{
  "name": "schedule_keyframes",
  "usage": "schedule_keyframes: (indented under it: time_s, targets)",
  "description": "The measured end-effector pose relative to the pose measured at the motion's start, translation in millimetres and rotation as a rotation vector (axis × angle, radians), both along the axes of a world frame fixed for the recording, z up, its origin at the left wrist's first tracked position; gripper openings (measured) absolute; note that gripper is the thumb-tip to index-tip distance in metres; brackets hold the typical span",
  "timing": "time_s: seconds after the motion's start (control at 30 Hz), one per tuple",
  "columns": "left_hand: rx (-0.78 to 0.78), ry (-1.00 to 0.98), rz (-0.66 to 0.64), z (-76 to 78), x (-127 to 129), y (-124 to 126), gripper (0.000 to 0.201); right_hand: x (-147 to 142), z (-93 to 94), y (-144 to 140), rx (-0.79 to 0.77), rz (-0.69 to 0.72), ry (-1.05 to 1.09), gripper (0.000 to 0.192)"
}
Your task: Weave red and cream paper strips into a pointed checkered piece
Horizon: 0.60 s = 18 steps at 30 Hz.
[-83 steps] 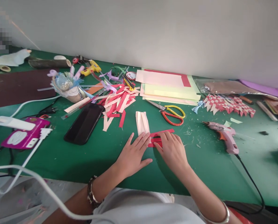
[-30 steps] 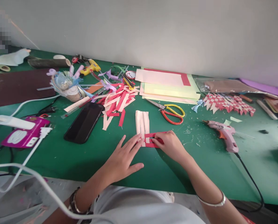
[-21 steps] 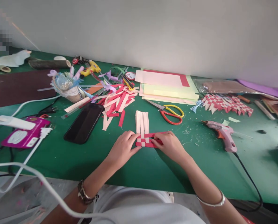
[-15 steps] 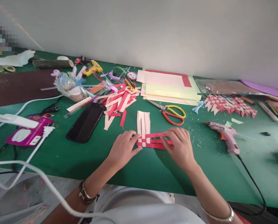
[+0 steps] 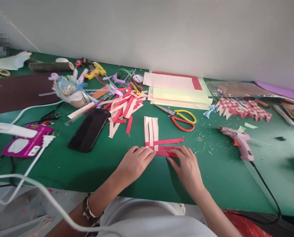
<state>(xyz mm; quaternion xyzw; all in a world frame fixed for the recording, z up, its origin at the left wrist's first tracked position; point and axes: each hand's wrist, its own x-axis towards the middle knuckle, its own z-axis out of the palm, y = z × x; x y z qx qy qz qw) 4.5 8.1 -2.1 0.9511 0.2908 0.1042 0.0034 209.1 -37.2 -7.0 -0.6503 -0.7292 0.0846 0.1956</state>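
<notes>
The woven paper piece (image 5: 159, 141) lies flat on the green table (image 5: 211, 171), just nearer the person than the red-and-yellow scissors (image 5: 178, 119). Its three cream strips (image 5: 151, 130) run side by side with their long axis pointing away from the person, toward the stack of paper sheets (image 5: 178, 90) beyond the scissors. The red strips (image 5: 170, 141) cross them at the near end, their long axis running left to right, with the free ends pointing toward the side where the pink glue gun (image 5: 237, 143) lies, well apart from the scissors on their right. The left hand (image 5: 134, 163) rests on the table with fingers loosely curled, the fingertips pressing down on the near left corner of the weave. The right hand (image 5: 187, 164) lies flat with fingers spread a little, the fingertips pressing on the nearest red strip; neither hand pinches anything. A black phone (image 5: 89, 129) lies well to the left of the scissors, and a heap of loose red and cream strips (image 5: 124, 107) sits between phone and scissors.
</notes>
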Motion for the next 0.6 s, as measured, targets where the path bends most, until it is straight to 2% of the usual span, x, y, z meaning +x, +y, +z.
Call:
schedule_keyframes:
  time_s: [0.17,0.47,0.6]
  targets:
    - [-0.002,-0.024,0.007,-5.2,-1,0,0.032,5,-3.2,0,0.001,-0.035,0.067,0.01]
    - [-0.003,-0.04,0.018,-8.7,-2,0,0.03,-17,-1.9,-9,0.017,-0.151,-0.039,0.015]
    - [0.002,-0.035,0.025,-8.7,-1,1,0.029,-24,1.7,-7,-0.033,-0.132,-0.037,0.01]
